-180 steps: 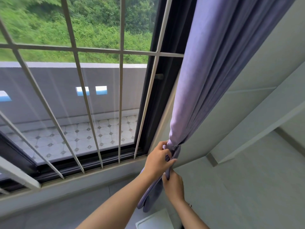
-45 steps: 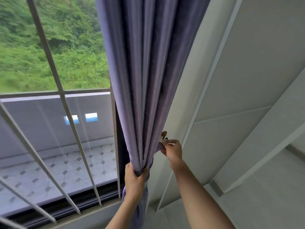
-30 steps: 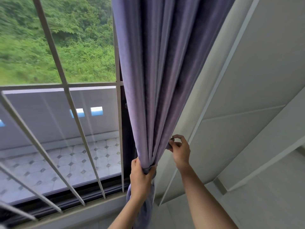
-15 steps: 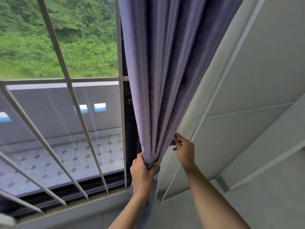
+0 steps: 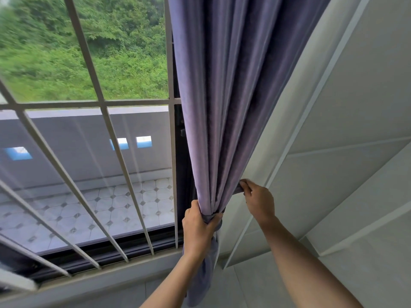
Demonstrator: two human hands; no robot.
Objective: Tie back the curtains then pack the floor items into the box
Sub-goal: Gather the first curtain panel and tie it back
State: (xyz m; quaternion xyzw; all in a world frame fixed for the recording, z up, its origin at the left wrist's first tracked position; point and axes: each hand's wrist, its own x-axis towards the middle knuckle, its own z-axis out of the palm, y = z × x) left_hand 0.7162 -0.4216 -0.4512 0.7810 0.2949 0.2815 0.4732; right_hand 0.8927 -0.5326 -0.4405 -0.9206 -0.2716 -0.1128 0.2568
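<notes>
A purple curtain [image 5: 224, 103] hangs gathered at the right side of the window. My left hand [image 5: 198, 227] grips the bunched curtain at its narrowest point, where a band of the same purple cloth wraps it. My right hand [image 5: 258, 201] pinches the end of that tie-back strip [image 5: 237, 190] and holds it out against the white wall. Below my left hand the curtain's lower part hangs loose. No box or floor items are in view.
White metal window bars [image 5: 104, 121] cover the pane on the left, above a dark window frame [image 5: 111, 250] and sill. A white panelled wall [image 5: 333, 107] fills the right side. A tiled balcony and green bushes lie outside.
The curtain was gathered low six seconds ago; both hands now work higher on it. Over the last second my right hand shifted slightly along the wall with the strip; my left grip stayed.
</notes>
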